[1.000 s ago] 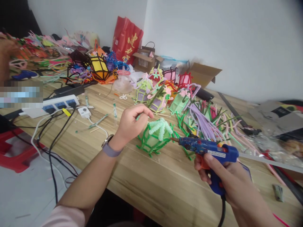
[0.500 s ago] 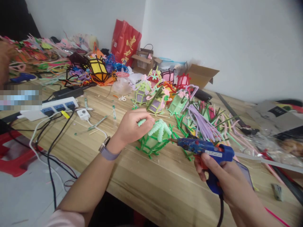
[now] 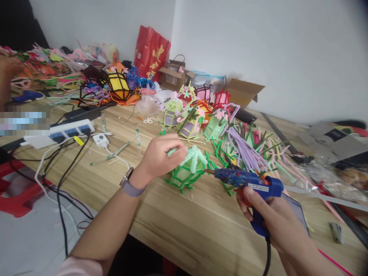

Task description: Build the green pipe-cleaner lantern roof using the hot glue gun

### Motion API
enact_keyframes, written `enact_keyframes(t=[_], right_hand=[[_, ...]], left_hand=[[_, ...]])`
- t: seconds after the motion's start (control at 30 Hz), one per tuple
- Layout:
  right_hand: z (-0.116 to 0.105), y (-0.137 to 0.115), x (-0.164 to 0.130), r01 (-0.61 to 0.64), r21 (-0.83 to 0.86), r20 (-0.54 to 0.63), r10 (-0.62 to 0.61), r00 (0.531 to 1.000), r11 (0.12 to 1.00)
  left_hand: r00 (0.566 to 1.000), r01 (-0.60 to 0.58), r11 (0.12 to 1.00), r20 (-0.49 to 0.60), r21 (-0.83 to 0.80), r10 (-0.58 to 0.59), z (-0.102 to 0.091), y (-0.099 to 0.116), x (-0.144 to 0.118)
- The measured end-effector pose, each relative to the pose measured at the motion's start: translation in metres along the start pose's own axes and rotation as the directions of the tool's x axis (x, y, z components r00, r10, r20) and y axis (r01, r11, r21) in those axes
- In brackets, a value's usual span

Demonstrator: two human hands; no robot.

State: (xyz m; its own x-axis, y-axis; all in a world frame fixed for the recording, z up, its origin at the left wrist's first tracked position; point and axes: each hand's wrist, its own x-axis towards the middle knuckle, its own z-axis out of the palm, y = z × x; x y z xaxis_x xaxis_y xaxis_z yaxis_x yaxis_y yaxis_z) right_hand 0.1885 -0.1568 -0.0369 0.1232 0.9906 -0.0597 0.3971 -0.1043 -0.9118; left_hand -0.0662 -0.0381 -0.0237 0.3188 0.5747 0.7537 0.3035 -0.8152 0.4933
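Observation:
A small green lantern [image 3: 185,177] made of pipe cleaners stands on the wooden table, with pale mint fuzzy strips [image 3: 195,158] running down its top. Over its upper left side, my left hand [image 3: 164,156] is closed with the fingertips bent down against the mint trim; exactly what they pinch is hidden. My right hand [image 3: 267,211] wraps around a blue hot glue gun [image 3: 247,182], fingers at its orange trigger. The gun's nozzle points left, its tip close to the lantern's right side; I cannot tell whether they touch.
Several finished lanterns [image 3: 188,119] stand behind, beside purple pipe cleaners [image 3: 247,149]. A white power strip [image 3: 60,132] with cables lies left. A phone [image 3: 296,211] lies beyond my right hand. At the far left edge is another person's hand [image 3: 8,74]. A red bag [image 3: 151,53] stands at the wall.
Almost nothing differs. The view has shifted very slightly, and both hands, the lantern and the glue gun keep nearly the same positions.

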Motion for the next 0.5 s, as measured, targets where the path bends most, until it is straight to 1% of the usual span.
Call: enact_keyframes(t=[0.2, 0.5], right_hand=[[-0.0011, 0.0032, 0.0012, -0.009, -0.023, -0.015, 0.008, 1.0, 1.0], [-0.0046, 0.0081, 0.0021, -0.041, -0.053, -0.019, 0.04, 0.999, 0.998]], left_hand=[[1.0, -0.016, 0.999, 0.013, 0.036, 0.016, 0.0019, -0.002, -0.0001], [1.0, -0.024, 0.997, 0.002, 0.067, 0.024, 0.0039, -0.0027, -0.0001]])
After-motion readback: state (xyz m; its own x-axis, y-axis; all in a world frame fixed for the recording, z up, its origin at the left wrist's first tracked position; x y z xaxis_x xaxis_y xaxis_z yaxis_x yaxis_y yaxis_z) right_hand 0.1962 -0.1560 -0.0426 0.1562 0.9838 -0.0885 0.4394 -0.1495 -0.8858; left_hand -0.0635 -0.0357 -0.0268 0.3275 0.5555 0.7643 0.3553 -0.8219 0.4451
